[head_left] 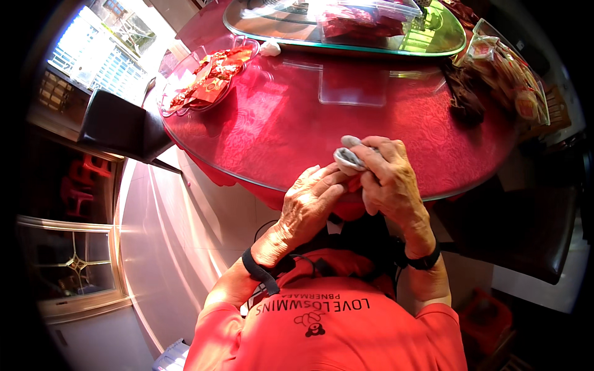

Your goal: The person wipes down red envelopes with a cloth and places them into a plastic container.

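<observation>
Over the near edge of the round red table (pixel 297 117), a small bunched grey-and-white cloth (pixel 350 159) is between my hands. It looks like a folded sock, but its exact kind is unclear. My right hand (pixel 393 176) is closed around its right side, fingers bent over the top. From the left comes my left hand (pixel 312 201), fingers together and bent, with the tips against the cloth's lower left side. A bit of red shows below the cloth between my hands; I cannot make out what it is. Dark bands circle both wrists.
A clear bowl (pixel 170 110) of red packets stands at the left, a crumpled white tissue (pixel 270 47) beside it. Behind is a glass turntable (pixel 278 31) with a clear box (pixel 365 28). Dark cloth (pixel 464 96) and a bag of packets (pixel 510 74) lie right. Dark chairs (pixel 117 123) flank the table.
</observation>
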Demonstrator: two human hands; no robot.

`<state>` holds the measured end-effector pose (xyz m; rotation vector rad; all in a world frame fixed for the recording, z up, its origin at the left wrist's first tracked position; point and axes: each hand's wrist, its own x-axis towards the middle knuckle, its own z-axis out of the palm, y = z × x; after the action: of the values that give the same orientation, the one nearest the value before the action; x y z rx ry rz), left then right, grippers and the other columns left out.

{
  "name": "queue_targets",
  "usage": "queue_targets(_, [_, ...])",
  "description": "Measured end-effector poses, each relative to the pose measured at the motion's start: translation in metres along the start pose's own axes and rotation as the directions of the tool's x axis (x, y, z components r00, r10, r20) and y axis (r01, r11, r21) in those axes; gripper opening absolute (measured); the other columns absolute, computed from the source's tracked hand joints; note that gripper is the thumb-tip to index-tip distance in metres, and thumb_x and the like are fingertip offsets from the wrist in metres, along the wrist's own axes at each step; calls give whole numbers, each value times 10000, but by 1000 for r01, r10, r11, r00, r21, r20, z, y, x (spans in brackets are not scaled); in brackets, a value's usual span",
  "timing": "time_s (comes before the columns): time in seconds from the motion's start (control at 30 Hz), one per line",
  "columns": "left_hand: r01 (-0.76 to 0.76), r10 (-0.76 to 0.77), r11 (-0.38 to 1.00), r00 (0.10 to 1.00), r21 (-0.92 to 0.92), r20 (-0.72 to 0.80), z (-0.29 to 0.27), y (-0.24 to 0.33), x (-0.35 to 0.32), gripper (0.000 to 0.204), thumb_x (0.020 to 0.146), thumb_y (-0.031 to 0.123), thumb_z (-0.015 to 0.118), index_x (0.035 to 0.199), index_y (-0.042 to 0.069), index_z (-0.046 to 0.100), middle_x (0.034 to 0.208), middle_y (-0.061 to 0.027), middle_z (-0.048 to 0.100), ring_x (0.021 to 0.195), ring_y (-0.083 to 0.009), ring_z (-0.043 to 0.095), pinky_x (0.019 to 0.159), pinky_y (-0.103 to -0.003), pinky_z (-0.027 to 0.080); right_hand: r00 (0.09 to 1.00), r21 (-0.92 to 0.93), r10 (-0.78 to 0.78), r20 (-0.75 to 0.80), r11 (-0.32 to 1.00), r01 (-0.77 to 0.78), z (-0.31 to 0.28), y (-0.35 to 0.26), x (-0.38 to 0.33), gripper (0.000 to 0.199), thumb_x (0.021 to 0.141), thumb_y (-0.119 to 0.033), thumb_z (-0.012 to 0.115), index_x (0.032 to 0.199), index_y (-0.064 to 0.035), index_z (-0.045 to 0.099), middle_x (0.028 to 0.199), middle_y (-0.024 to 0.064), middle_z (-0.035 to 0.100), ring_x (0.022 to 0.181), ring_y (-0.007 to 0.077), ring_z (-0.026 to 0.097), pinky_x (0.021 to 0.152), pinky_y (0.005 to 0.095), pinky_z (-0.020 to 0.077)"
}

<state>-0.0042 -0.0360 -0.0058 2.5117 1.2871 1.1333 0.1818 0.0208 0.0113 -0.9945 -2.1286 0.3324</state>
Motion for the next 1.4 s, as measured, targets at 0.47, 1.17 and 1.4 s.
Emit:
queue_targets(0.47, [0,1,998,1000,55,-30,7,4,-5,163,768,113,666,927,86,643,1191,-57,668,1153,-274,620,993,-455,469,996,-235,-87,-7,969,83,-15,-17,0,452,681,-19,676,1119,-127,697,1111,74,593,1013,284,531,838,418,483])
queue_targets(1.17, [56,-54,998,997,29,-57,12,7,-5,440,756,164,777,1175,114,651,1211,-56,651,1127,-275,630,942,-442,486,942,-284,121,-312,935,-214,-13,12,-10,429,776,72,626,1162,-105,683,1114,88,627,1013,309,567,886,419,486])
queue_targets(1.4, [55,-54,998,997,35,-49,11,4,-6,415,722,178,798,1121,124,697,1224,-55,662,1124,-267,636,946,-433,487,997,-348,45,-60,936,-63,-12,17,-10,378,732,-31,645,1094,-121,708,1118,71,615,1004,299,545,883,404,478])
